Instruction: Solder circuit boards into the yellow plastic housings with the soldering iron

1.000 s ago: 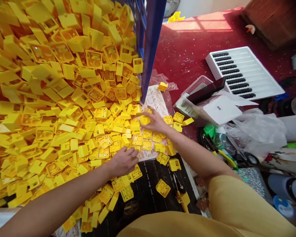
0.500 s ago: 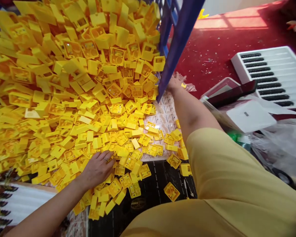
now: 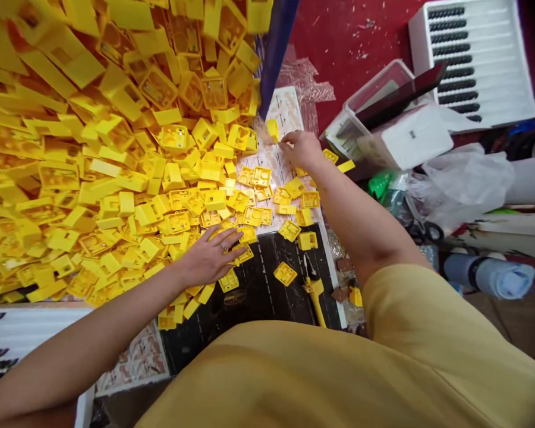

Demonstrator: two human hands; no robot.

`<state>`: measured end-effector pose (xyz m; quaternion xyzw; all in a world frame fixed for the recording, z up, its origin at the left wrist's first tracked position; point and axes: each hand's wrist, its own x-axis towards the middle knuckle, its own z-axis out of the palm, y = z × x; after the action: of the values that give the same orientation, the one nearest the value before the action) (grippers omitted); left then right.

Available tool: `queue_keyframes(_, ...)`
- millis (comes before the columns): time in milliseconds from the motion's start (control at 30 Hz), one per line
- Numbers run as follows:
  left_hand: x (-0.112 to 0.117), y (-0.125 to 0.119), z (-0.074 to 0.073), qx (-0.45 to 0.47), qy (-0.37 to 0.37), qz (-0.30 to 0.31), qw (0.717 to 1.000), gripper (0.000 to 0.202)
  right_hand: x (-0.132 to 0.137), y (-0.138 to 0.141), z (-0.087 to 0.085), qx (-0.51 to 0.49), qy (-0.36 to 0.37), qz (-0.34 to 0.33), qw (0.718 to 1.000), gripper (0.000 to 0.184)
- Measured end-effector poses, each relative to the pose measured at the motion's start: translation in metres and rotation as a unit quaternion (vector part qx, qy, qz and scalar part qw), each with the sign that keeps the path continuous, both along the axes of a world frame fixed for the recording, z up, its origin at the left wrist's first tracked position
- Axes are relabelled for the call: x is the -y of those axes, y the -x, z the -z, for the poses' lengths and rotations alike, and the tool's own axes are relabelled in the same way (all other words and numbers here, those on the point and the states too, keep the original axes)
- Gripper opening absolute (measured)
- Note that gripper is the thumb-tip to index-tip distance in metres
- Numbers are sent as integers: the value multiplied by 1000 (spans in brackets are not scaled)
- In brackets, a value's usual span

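Observation:
A big heap of small yellow plastic housings [image 3: 116, 202] spills toward me over the worktop. My left hand [image 3: 214, 254], a ring on one finger, lies on the heap's near edge with its fingers spread, resting on several housings. To the right, my right hand [image 3: 304, 150] is over the white patterned sheet [image 3: 274, 159], its fingers curled and pointing left. Just beyond its fingertips stands one yellow housing [image 3: 272, 129], beside a blurred translucent patch. Whether those fingers pinch something small is hidden. Loose housings [image 3: 295, 188] lie below that hand.
A blue plastic crate edge [image 3: 279, 53] rises behind the heap. A yellow-handled tool [image 3: 314, 291] lies on the black board [image 3: 258, 291]. At right are a clear plastic box [image 3: 356, 101], a white foam tray [image 3: 499, 59] with dark rods, scissors [image 3: 431, 230] and plastic bags [image 3: 463, 178].
My right hand has come from behind the blue crate's edge to the near side, over the white sheet. My left hand stays on the heap, fingers more spread. The view has shifted.

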<state>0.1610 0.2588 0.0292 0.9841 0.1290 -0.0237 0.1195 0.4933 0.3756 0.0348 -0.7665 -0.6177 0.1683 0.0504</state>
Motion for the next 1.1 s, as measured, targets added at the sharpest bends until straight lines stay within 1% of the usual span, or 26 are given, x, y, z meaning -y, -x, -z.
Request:
queue_keyframes(67, -1, -10, 4, -43, 13, 20, 999, 46, 40, -3, -14, -34, 8, -34, 999, 37)
queue_keyframes(133, -2, -16, 6, -86, 8, 10, 996, 48, 83, -10, -26, -55, 19, -57, 997, 43)
queue_keyframes(167, -3, -17, 6, -105, 2, -1, 994, 48, 105, -13, -29, -63, 35, -66, 995, 49)
queue_keyframes(200, -5, -18, 6, -122, -5, -11, 992, 46, 126, -16, -29, -69, 57, -73, 993, 65)
queue_keyframes(233, -7, -19, 5, -135, -11, -18, 991, 43, 144, -18, -26, -69, 78, -74, 992, 88)
queue_keyframes(267, -8, -18, 5, -147, -17, -21, 989, 39, 159, -19, -21, -64, 96, -66, 991, 105)
queue_keyframes(333, -11, -14, 2, -165, -26, -17, 986, 33, 177, -16, -5, -58, 122, -49, 990, 123)
queue_keyframes(367, -12, -11, 0, -172, -35, -14, 984, 33, 181, -12, 4, -61, 125, -46, 989, 126)
queue_keyframes(433, -11, -3, -4, -182, -58, -11, 981, 37, 177, 3, 21, -76, 115, -50, 989, 123)
queue_keyframes(467, -9, 3, -6, -185, -70, -12, 980, 38, 172, 13, 27, -87, 102, -55, 989, 117)
queue_keyframes(533, -7, 16, -12, -184, -88, -25, 979, 38, 161, 37, 34, -109, 71, -60, 990, 100)
queue_keyframes(600, -6, 32, -19, -175, -104, -60, 977, 37, 150, 62, 33, -126, 34, -57, 990, 82)
queue_keyframes(633, -5, 42, -24, -167, -112, -85, 976, 37, 146, 73, 28, -134, 16, -56, 989, 79)
queue_keyframes(667, -5, 52, -28, -155, -117, -114, 974, 37, 143, 82, 20, -143, -2, -60, 988, 81)
queue_keyframes(733, -6, 72, -37, -123, -114, -178, 970, 34, 140, 88, -2, -166, -40, -86, 982, 98)
queue_keyframes(767, -5, 80, -42, -99, -109, -211, 966, 33, 140, 85, -15, -171, -52, -100, 979, 107)
queue_keyframes(800, -5, 85, -46, -72, -104, -240, 962, 32, 141, 78, -28, -172, -64, -114, 976, 108)
queue_keyframes(833, -4, 87, -49, -42, -104, -263, 958, 30, 144, 68, -38, -154, -52, -116, 980, 103)
queue_keyframes(867, -3, 85, -51, -17, -107, -275, 955, 29, 149, 56, -46, -110, -11, -92, 990, 90)
queue_keyframes(900, -1, 78, -52, 4, -109, -271, 956, 28, 156, 45, -50, -80, 19, -63, 995, 71)
queue_keyframes(933, 1, 65, -52, 17, -104, -251, 962, 27, 163, 34, -49, -55, 46, -38, 997, 55)
queue_keyframes(967, 3, 48, -50, 17, -88, -216, 972, 27, 171, 27, -44, -25, 75, -11, 997, 49)
queue_keyframes(1000, 6, 27, -47, 16, -58, -164, 985, 29, 180, 22, -37, 4, 104, 11, 994, 49)
queue_keyframes(1033, 8, 4, -43, -7, -2, -102, 995, 33, 187, 20, -28, 28, 130, 26, 991, 48)
queue_keyframes(1067, 10, -21, -38, -33, 53, -42, 997, 35, 192, 20, -18, 44, 153, 32, 987, 45)
queue_keyframes(1100, 12, -46, -33, -63, 105, 20, 992, 37, 195, 20, -10, 53, 168, 34, 984, 42)
